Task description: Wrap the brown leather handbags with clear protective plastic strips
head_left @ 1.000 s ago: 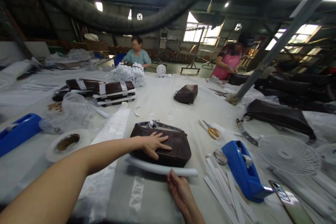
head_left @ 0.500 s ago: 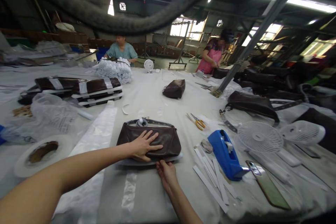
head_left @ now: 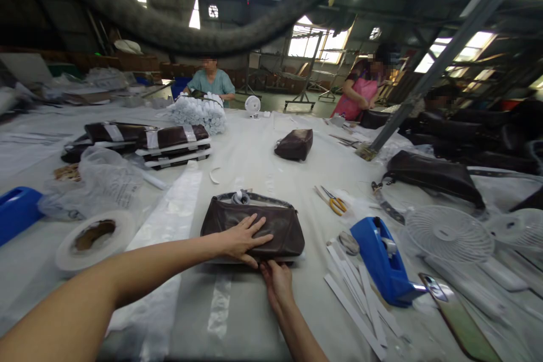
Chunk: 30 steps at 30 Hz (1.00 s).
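A dark brown leather handbag [head_left: 246, 218] lies on the table in front of me, its strap along the far top edge with a pale wrapped piece by it. My left hand [head_left: 247, 239] presses flat on the bag's front, fingers spread. At the bag's near lower edge is my right hand [head_left: 279, 284], with fingers bent together and their tips partly hidden under the edge. A thin white layer shows beneath the bag there. Whether the right fingers grip this layer or the leather, I cannot make out.
Right of the bag are a blue tape dispenser [head_left: 382, 263], white strips [head_left: 354, 297], yellow-handled scissors [head_left: 337, 205], a phone [head_left: 460, 317] and a white fan [head_left: 449, 233]. To the left are a tape roll [head_left: 95, 237] and stacked bags [head_left: 173, 138]. Two people work beyond.
The view has turned slightly left, so everything sits further right. My left hand stays flat on the bag, and my right fingers have pushed a little further in under its near edge.
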Each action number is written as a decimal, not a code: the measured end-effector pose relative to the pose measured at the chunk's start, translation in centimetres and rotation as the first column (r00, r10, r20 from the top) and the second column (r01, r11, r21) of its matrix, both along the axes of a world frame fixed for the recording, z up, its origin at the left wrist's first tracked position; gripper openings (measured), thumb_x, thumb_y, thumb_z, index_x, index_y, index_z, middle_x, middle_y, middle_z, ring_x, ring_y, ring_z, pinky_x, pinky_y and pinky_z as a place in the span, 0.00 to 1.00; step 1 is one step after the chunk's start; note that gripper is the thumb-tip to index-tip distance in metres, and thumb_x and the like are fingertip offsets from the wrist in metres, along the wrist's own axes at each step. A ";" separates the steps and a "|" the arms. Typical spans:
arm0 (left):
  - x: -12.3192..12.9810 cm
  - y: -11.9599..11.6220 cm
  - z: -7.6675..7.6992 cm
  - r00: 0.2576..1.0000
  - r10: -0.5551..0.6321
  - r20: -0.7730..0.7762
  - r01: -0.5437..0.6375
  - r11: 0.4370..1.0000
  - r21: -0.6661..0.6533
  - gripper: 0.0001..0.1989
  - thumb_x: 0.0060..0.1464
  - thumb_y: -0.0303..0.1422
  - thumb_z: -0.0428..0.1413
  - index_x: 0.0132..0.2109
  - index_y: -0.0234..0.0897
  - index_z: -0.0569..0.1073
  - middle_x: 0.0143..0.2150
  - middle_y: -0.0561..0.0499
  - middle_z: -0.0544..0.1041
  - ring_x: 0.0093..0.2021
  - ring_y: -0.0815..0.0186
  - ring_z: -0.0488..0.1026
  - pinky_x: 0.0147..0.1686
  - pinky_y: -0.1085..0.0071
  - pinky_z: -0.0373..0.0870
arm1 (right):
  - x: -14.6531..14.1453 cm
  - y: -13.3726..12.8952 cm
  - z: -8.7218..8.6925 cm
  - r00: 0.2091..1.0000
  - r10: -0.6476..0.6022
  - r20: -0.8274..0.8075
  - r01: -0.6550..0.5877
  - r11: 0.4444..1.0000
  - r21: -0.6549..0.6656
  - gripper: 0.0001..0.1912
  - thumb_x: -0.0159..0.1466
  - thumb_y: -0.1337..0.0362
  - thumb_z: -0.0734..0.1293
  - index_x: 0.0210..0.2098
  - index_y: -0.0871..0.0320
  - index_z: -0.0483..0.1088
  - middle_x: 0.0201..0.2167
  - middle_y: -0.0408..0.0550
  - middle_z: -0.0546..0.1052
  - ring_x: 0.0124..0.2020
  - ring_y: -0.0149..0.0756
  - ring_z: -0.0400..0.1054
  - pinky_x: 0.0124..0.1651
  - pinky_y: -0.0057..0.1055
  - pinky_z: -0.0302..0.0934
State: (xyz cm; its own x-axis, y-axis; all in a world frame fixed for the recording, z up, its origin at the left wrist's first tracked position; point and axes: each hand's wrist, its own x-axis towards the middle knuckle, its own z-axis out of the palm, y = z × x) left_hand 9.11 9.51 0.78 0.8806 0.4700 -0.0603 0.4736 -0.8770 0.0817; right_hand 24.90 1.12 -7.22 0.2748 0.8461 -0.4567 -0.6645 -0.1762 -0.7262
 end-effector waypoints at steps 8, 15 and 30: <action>-1.6 -3.6 -0.6 0.990 0.114 -0.078 -0.098 0.978 0.183 0.68 0.30 0.42 0.74 0.69 0.56 0.37 0.71 0.34 0.30 0.67 0.27 0.36 0.58 0.30 0.43 | 0.3 -0.5 0.1 1.000 -0.003 0.021 0.003 1.000 0.013 0.16 0.41 0.65 0.75 0.27 0.57 0.68 0.23 0.43 0.76 0.26 0.37 0.72 0.30 0.30 0.69; -1.8 -4.2 -3.2 0.990 0.134 0.051 -0.143 0.916 0.375 0.38 0.59 0.25 0.55 0.69 0.54 0.47 0.70 0.41 0.51 0.66 0.40 0.52 0.60 0.43 0.57 | 0.6 -0.4 0.3 0.988 0.027 0.152 -0.039 0.997 0.071 0.21 0.43 0.58 0.75 0.34 0.57 0.68 0.32 0.45 0.79 0.32 0.36 0.74 0.35 0.30 0.69; -1.9 -5.1 -6.4 0.977 0.108 0.182 -0.194 0.805 0.560 0.34 0.61 0.30 0.53 0.68 0.56 0.48 0.69 0.41 0.53 0.63 0.38 0.58 0.56 0.40 0.63 | 8.3 -0.6 4.0 -0.291 -0.419 0.860 -0.583 0.790 0.188 0.13 0.61 0.64 0.68 0.46 0.56 0.72 0.46 0.58 0.74 0.48 0.51 0.67 0.51 0.49 0.58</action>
State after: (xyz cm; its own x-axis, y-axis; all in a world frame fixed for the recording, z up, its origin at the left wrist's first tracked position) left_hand 7.19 4.39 -5.64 0.7747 0.5090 0.3751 0.6257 -0.7026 -0.3389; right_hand 33.19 0.55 -3.26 -0.2268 0.7574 0.6123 0.8468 0.4639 -0.2602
